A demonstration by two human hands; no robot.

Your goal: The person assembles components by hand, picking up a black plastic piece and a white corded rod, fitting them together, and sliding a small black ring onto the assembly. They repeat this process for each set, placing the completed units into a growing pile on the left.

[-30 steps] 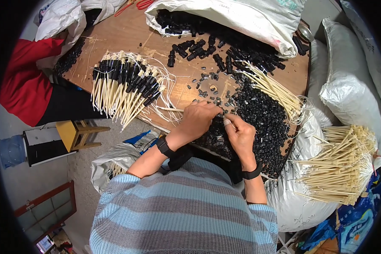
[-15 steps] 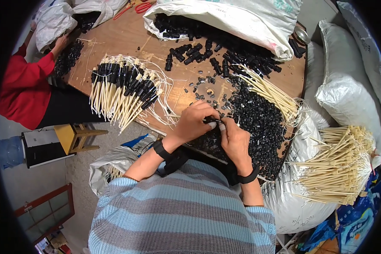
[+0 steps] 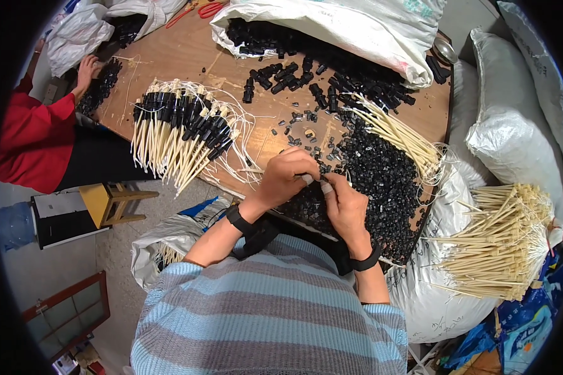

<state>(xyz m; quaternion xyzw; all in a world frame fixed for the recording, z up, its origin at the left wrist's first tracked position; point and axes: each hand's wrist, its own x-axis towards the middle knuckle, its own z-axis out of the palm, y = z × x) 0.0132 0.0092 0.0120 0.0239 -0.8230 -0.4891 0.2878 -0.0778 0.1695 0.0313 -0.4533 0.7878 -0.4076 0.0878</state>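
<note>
My left hand [image 3: 288, 178] and my right hand [image 3: 346, 205] meet at the table's near edge, fingers closed in pinches. A small black plastic part [image 3: 323, 178] shows between their fingertips, mostly covered, so its exact shape is hidden. Below and to the right of my hands spreads a heap of small dark plastic pieces [image 3: 385, 194]. Left of them lies a bundle of cream sticks with black sleeves and white cords [image 3: 181, 128]. Another bundle of cream sticks, without sleeves [image 3: 397, 134], rests on the heap's far right side.
A white woven sack [image 3: 331, 31] spills black tubular connectors [image 3: 286, 78] across the back of the wooden table [image 3: 169, 56]. More cream sticks [image 3: 494, 250] lie on a sack at right. A person in a red sleeve [image 3: 37, 131] sits at far left, near a wooden stool [image 3: 109, 205].
The black part, seen more plainly before, is now mostly covered by my fingers, and my fingertips have shifted slightly. The other person's hand has come away from the white bag and opened over dark pieces.
</note>
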